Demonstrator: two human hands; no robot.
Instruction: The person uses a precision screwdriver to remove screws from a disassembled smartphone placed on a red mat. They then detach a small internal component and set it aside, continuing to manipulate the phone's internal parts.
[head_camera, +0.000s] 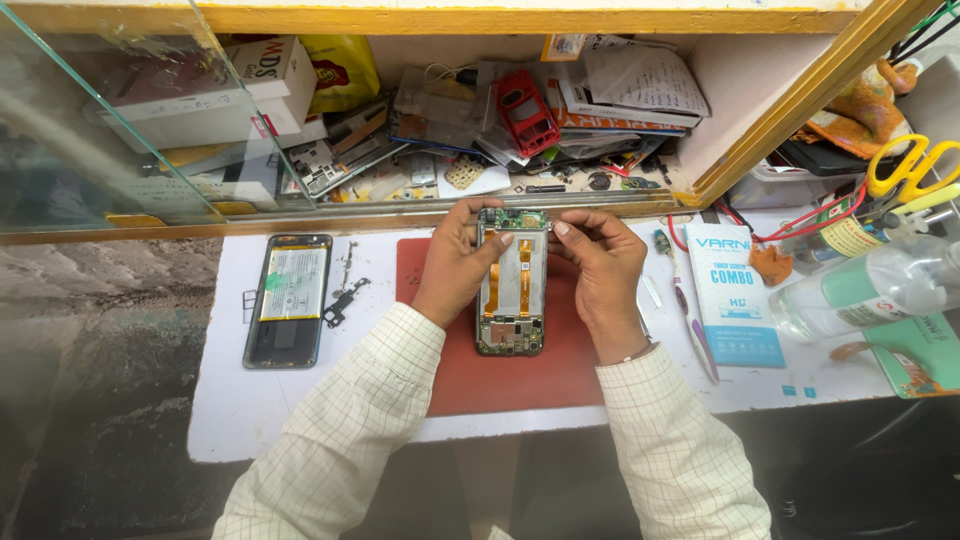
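Observation:
An opened phone (512, 285) with orange flex cables and green circuit boards lies lengthwise on a red mat (520, 380). My left hand (455, 262) grips the phone's left edge, with the thumb on its upper left corner. My right hand (600, 265) pinches at the phone's upper right corner, thumb and forefinger close together; whether a small part or tool sits between them cannot be made out. Both forearms wear a cream checked shirt.
A second opened phone (290, 298) with its battery showing lies left on the white worktop (230, 410), small metal parts (345, 295) beside it. A white-and-blue box (735, 295), a toothbrush (690, 320), a clear bottle (870, 290) and yellow scissors (915, 165) sit right. A cluttered shelf (520, 120) is behind.

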